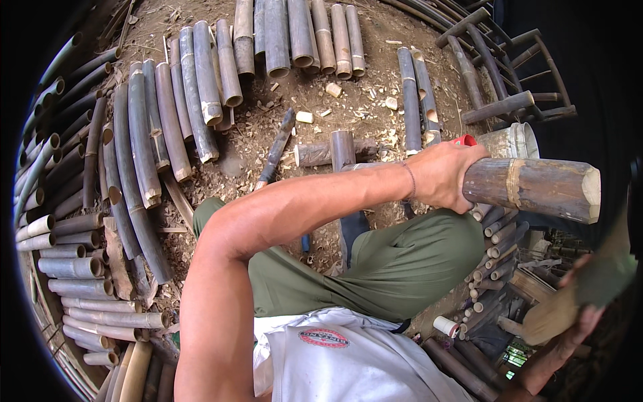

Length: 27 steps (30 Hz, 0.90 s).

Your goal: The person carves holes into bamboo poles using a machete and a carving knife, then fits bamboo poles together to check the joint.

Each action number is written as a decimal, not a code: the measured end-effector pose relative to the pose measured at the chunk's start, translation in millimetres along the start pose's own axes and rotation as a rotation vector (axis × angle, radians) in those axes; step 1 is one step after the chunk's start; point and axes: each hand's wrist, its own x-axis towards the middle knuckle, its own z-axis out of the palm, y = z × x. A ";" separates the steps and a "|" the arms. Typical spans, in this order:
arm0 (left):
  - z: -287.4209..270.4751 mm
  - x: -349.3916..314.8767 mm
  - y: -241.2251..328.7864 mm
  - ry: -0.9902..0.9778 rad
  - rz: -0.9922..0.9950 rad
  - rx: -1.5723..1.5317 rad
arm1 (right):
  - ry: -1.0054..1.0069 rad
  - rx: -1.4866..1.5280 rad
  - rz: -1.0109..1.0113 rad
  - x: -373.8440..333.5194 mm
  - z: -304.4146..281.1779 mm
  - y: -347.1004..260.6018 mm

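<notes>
My left hand (445,171) reaches across my lap and is closed around a thick brown bamboo section (536,184). The section lies roughly level to the right of that hand, its far right end showing a pale, slanting cut. At the lower right, my right hand (586,325) is wrapped round the wooden handle of what looks like a machete (552,315). Its blade rises toward the right rim, blurred and partly lost in shadow. The blade is apart from the bamboo's cut end.
Bamboo lengths (140,134) stand in rows at left and far side; more are stacked at lower left. A log (315,154), a long tool (276,147) and pale chips lie on the dirt floor. A bucket (526,141), bamboo frame (499,107) and white cup (445,326) are at right.
</notes>
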 end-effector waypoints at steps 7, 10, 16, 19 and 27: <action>-4.1 -6.9 0.8 -0.014 -0.019 0.027 | -0.168 0.160 0.197 -2.7 0.4 4.7; 0.0 -4.8 -3.6 -0.003 -0.021 0.036 | -0.137 0.423 0.172 8.9 -38.7 28.9; -0.6 -2.8 -4.2 0.001 -0.033 0.045 | -0.089 0.258 0.163 45.2 -49.2 154.3; -2.2 -3.3 -6.3 0.015 -0.030 0.035 | -0.274 0.046 0.315 15.6 30.1 227.8; 10.0 -56.3 -76.7 0.041 -0.071 0.147 | -0.628 -0.109 0.571 -145.8 213.9 430.1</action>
